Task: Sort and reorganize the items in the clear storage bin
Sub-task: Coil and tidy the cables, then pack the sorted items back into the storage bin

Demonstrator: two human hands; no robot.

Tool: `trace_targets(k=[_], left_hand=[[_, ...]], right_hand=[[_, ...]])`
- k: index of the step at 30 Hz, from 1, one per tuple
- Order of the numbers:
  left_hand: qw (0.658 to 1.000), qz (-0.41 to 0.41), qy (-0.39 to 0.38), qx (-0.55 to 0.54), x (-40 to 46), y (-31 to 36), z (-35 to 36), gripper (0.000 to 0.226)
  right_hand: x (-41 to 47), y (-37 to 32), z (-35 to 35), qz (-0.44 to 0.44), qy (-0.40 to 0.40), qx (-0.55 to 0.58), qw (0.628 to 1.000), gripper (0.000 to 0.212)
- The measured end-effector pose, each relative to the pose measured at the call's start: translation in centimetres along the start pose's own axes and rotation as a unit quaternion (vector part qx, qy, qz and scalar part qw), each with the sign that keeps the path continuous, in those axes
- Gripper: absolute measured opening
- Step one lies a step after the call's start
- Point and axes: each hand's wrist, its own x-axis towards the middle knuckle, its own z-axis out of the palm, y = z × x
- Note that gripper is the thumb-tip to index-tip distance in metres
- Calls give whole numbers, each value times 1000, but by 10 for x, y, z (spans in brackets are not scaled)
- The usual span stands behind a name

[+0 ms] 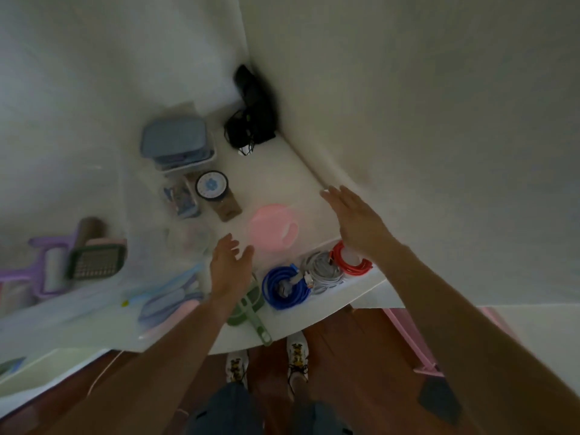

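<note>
A white table (279, 171) carries the scattered items. My left hand (229, 265) hovers open just left of a pink round lid (273, 227), holding nothing. My right hand (354, 221) is spread open above the table's right edge, over a red coiled cable (351, 265). A blue coiled cable (282, 287) and a grey coiled cable (323, 271) lie beside it at the front edge. A green strainer-like tool (248, 312) lies under my left wrist. A clear bin (94, 296) with pastel lids sits at the left, blurred.
At the back stand a clear box with a blue-grey lid (175, 142), a small clear case (182, 196), a round timer (212, 185) and black cables (251, 120) in the wall corner. A purple lint roller (47, 271) and grid chopper (97, 262) lie left. Walls close in behind and right.
</note>
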Motion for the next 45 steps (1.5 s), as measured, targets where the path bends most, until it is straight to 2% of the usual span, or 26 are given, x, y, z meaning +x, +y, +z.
trace_targets(k=[3, 4, 9, 11, 13, 15, 16, 17, 18, 20, 21, 23, 25, 27, 34, 37, 41, 45], left_hand=[[995, -27, 0, -100, 4, 4, -7, 32], [992, -17, 0, -123, -1, 6, -10, 27], [971, 54, -14, -233, -29, 8, -26, 27], [973, 81, -36, -214, -40, 5, -32, 27], [981, 123, -81, -130, -54, -4, -33, 25], [970, 224, -99, 9, -63, -20, -32, 9], [941, 310, -84, 108, -65, -25, -30, 22], [892, 397, -66, 208, -64, -30, -26, 44], [840, 449, -69, 296, -63, -32, -21, 68], [755, 477, -90, 441, -64, -31, -8, 103], [727, 477, -95, 485, -63, -33, -1, 110], [699, 475, -110, 523, -62, -38, 13, 107], [693, 488, -112, 519, -60, -44, 21, 93], [699, 493, -113, 506, -60, -48, 22, 84], [690, 502, -163, 495, -60, -59, 9, 74], [691, 509, -156, 489, -64, -61, 7, 67], [672, 514, -143, 514, -65, -63, 13, 77], [675, 535, -104, 498, -65, -71, 19, 64]], right_hand=[[28, -1, 3, -40, -129, -90, 987, 85], [33, -2, 0, -37, -142, -96, 984, 82], [25, -14, -33, -60, -49, -128, 989, 63], [7, -22, -49, -72, 1, -114, 991, 38], [-21, -25, -55, -86, 7, -99, 991, 19], [-53, -22, -48, -97, -20, -90, 991, 25], [-66, -17, -40, -102, -38, -80, 991, 30], [-77, -11, -31, -106, -64, -76, 989, 34], [-85, -5, -23, -110, -92, -80, 986, 37], [-92, 3, -9, -113, -132, -99, 980, 45], [-91, 7, -5, -110, -139, -114, 977, 56], [-83, 13, 1, -96, -148, -154, 972, 89], [-77, 20, 4, -95, -149, -169, 970, 111], [-75, 27, 6, -114, -150, -161, 969, 116], [-80, 36, 0, -168, -136, -148, 965, 99], [-84, 38, 0, -172, -148, -157, 961, 89], [-79, 32, 6, -163, -170, -199, 951, 97], [-77, 30, 22, -159, -173, -200, 951, 98]])
